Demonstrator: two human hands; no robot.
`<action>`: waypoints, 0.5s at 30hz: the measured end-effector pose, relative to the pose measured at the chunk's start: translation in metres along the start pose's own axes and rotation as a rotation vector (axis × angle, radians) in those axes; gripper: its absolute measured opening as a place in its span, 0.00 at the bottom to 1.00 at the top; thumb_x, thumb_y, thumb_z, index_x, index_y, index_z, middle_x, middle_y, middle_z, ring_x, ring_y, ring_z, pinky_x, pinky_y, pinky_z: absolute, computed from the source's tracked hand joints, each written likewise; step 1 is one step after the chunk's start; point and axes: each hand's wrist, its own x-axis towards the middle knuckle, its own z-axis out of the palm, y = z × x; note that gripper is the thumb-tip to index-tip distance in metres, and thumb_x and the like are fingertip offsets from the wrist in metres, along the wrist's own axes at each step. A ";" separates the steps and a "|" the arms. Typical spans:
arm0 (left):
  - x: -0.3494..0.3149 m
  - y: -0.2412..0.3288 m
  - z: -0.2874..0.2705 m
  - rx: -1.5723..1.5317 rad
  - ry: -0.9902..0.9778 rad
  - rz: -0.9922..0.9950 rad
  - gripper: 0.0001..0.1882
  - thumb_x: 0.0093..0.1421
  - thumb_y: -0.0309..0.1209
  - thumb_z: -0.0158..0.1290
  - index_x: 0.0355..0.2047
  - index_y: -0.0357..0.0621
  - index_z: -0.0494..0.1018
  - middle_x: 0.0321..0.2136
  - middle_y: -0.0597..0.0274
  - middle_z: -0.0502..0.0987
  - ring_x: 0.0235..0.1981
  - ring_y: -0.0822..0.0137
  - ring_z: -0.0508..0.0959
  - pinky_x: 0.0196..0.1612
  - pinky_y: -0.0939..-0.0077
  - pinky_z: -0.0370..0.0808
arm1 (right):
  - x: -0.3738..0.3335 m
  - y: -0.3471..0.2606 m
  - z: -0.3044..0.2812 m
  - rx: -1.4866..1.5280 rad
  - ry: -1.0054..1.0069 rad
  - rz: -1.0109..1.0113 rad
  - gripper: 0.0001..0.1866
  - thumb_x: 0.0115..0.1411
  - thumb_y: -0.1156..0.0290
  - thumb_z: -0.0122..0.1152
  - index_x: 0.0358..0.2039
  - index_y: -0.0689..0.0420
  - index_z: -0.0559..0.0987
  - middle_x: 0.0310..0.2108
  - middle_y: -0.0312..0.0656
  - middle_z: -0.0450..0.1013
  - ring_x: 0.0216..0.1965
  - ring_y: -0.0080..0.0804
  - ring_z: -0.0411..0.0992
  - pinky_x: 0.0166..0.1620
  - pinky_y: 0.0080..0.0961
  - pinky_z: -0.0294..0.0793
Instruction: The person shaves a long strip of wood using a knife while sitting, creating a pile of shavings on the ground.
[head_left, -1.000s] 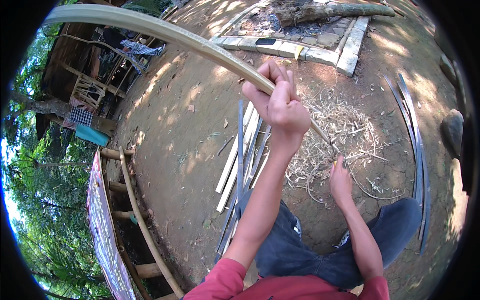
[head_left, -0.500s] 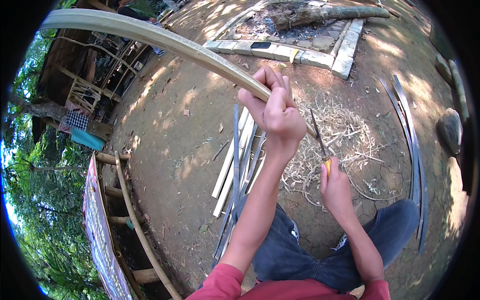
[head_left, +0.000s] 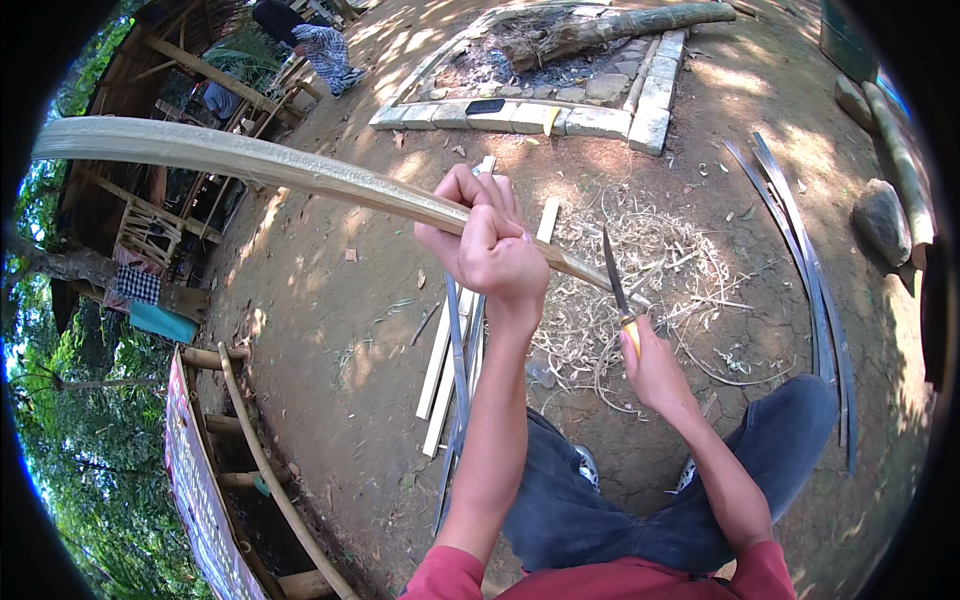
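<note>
My left hand (head_left: 490,245) is closed round a long pale bamboo strip (head_left: 300,175), which runs from the upper left down to the right past my fist. In my right hand (head_left: 657,370) is a knife (head_left: 612,270) with a yellow handle, its dark narrow blade pointing up and away from me. The blade lies close to the strip's lower right end; I cannot tell whether they touch. Beneath both hands, a heap of curly shavings (head_left: 650,240) covers the ground. Several pale and dark strips (head_left: 440,370) lie beside my left leg.
Long dark strips (head_left: 810,260) lie at the right, near a grey stone (head_left: 882,222). Ahead is a block-edged fire pit (head_left: 590,122) with a log (head_left: 620,30) and a black phone (head_left: 485,106). A bamboo rail (head_left: 265,450) stands left. Another person (head_left: 320,50) is at the far left.
Both my hands and the bamboo strip have shifted left in the picture, the strip's far end also lower. The view has turned somewhat, bringing another person more into sight. Both grips are unchanged.
</note>
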 end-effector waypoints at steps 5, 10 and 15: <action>-0.003 0.008 0.002 0.028 0.024 -0.010 0.05 0.41 0.20 0.34 0.16 0.43 0.50 0.10 0.64 0.50 0.09 0.73 0.50 0.09 0.81 0.50 | -0.007 -0.011 0.004 -0.093 0.131 -0.151 0.10 0.66 0.67 0.48 0.40 0.61 0.63 0.19 0.57 0.72 0.23 0.57 0.73 0.26 0.50 0.70; 0.002 -0.001 0.015 -0.039 0.065 -0.004 0.06 0.40 0.19 0.33 0.15 0.44 0.50 0.10 0.65 0.48 0.09 0.73 0.49 0.09 0.82 0.50 | 0.034 0.095 0.063 -0.297 0.151 0.221 0.14 0.66 0.64 0.47 0.43 0.62 0.65 0.26 0.59 0.75 0.29 0.58 0.75 0.32 0.51 0.73; 0.001 -0.001 0.000 0.017 0.056 0.028 0.07 0.41 0.18 0.33 0.14 0.43 0.49 0.11 0.66 0.47 0.09 0.73 0.49 0.09 0.83 0.50 | 0.042 0.080 0.030 -0.064 0.015 0.010 0.15 0.64 0.64 0.49 0.41 0.65 0.68 0.26 0.63 0.74 0.32 0.63 0.74 0.38 0.52 0.72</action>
